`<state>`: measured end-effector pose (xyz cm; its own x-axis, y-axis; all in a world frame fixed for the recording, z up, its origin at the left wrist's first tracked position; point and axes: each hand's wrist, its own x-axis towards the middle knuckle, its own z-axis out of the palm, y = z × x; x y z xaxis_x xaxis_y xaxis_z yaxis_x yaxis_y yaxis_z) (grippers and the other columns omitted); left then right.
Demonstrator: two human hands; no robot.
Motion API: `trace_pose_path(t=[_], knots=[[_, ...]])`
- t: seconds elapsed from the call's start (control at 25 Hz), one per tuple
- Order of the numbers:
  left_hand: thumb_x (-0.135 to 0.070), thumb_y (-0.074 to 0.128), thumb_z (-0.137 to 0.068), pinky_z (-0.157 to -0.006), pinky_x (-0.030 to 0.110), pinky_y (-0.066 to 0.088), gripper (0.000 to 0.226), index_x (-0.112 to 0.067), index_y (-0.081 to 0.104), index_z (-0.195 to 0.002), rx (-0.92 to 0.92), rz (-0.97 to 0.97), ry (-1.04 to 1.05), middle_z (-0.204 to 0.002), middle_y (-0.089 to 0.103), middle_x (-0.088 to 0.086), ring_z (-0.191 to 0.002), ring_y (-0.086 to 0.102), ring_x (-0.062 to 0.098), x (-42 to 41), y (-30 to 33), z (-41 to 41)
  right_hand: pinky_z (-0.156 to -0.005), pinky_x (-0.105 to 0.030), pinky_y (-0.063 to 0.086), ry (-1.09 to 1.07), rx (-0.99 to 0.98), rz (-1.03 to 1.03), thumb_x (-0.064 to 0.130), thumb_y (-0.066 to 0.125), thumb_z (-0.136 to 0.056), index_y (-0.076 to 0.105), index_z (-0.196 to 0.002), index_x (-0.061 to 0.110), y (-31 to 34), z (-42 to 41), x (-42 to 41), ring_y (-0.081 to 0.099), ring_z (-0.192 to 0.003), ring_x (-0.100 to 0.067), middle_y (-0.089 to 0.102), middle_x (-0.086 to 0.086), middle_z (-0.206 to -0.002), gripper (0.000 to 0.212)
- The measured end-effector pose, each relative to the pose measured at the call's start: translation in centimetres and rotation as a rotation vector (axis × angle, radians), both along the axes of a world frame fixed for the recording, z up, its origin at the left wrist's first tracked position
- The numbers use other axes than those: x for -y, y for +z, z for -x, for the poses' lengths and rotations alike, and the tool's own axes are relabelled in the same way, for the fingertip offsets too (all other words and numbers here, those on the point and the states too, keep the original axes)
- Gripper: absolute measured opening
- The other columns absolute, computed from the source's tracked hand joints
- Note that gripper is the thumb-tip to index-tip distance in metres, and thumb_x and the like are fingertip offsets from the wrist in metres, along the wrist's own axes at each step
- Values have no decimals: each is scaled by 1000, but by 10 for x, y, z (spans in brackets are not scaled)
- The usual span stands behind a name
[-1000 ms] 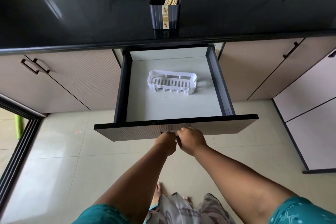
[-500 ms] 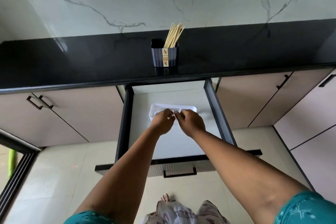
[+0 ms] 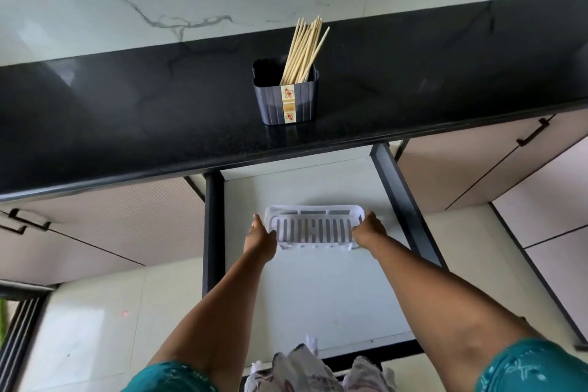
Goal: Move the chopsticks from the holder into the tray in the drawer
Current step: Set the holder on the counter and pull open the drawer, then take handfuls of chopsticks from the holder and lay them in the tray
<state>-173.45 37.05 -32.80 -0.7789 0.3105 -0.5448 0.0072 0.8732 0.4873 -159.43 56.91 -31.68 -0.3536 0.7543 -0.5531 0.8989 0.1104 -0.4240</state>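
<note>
A bundle of pale wooden chopsticks (image 3: 305, 49) stands leaning right in a dark ribbed holder (image 3: 288, 99) on the black countertop. Below it the drawer (image 3: 391, 181) is pulled out. A white slotted plastic tray (image 3: 313, 227) lies on the drawer's pale floor. My left hand (image 3: 259, 240) grips the tray's left end and my right hand (image 3: 369, 232) grips its right end. The tray holds nothing that I can see.
The black countertop (image 3: 127, 124) overhangs the back of the drawer. Beige cabinet doors with dark handles (image 3: 531, 134) flank the drawer on both sides. The drawer's dark side rails (image 3: 213, 232) border the tray. Pale floor tiles lie below.
My hands left the drawer front, reached into the drawer and spread apart to the tray's two ends. The view has moved closer and tilted up toward the counter.
</note>
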Motion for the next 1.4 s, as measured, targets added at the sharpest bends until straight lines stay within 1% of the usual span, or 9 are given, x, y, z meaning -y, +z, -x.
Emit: trace_pose_path(t=[0.16, 0.24, 0.36, 0.56, 0.64, 0.76, 0.92, 1.08, 1.4], knots=[[-21, 49, -91, -78, 30, 45, 27, -11, 61, -113, -24, 18, 142, -107, 65, 15, -107, 59, 34, -1, -15, 0, -78, -33, 48, -47, 9, -15, 4, 39, -92, 29, -145, 19, -22, -1, 4, 57, -114, -35, 53, -16, -135, 56], [-7, 47, -80, -63, 30, 44, 14, -9, 62, -79, -40, 43, 155, -74, 60, 10, -83, 60, 34, 5, -18, -3, -74, -31, 45, -42, -10, -46, 5, 35, -93, 33, -143, 22, -27, -1, -1, 56, -113, -35, 53, -16, -134, 53], [-5, 46, -75, -52, 27, 36, 15, -8, 55, -64, -26, 68, 166, -61, 53, 7, -70, 53, 31, 15, -17, -14, -73, -30, 42, -4, -4, -42, 8, 33, -94, 36, -142, 23, -28, -1, -6, 55, -110, -33, 52, -16, -133, 50], [-11, 47, -81, -57, 29, 44, 18, -7, 56, -67, -13, 50, 156, -81, 66, 18, -76, 58, 33, 23, -12, -23, -69, -29, 43, 39, 16, -27, 7, 34, -93, 36, -140, 20, -27, -7, -1, 56, -108, -34, 53, -17, -129, 50], [-16, 49, -86, -72, 34, 49, 20, -4, 62, -94, -17, 52, 154, -104, 66, 20, -99, 60, 36, 22, -7, -25, -75, -33, 48, 28, 32, -33, 7, 42, -92, 35, -140, 18, -21, -9, 0, 55, -113, -34, 53, -17, -130, 49], [-26, 55, -90, -101, 42, 40, 63, -7, 28, -143, -183, 39, 97, -140, 41, 18, -129, 38, 35, 12, 13, -22, -90, -42, 45, 7, 84, -211, 19, 52, -93, 37, -131, 14, -1, -3, 1, 45, -122, -34, 48, -15, -132, 42], [-29, 57, -88, -96, 41, 44, 50, -11, 43, -133, -663, -207, -175, -130, 50, 12, -118, 46, 30, -38, 83, 4, -89, -41, 49, -35, -300, -359, 15, 54, -89, 51, -114, 13, 65, 49, -14, 51, -116, -33, 53, -13, -123, 25], [-24, 54, -88, -84, 43, 46, 36, -8, 53, -121, -896, -394, -327, -112, 59, 14, -102, 53, 33, -113, 172, 48, -75, -31, 48, -41, -554, -378, 14, 56, -88, 67, -95, 12, 153, 129, -38, 63, -102, -31, 66, -12, -110, 13], [-15, 44, -93, -97, 39, 42, 31, -7, 49, -123, -626, -301, -219, -127, 52, 15, -120, 45, 30, -206, 223, 157, -95, -37, 49, 29, -453, -239, 52, 69, -79, 59, -126, 18, 209, 245, -108, 54, -118, -29, 60, -7, -128, 59]])
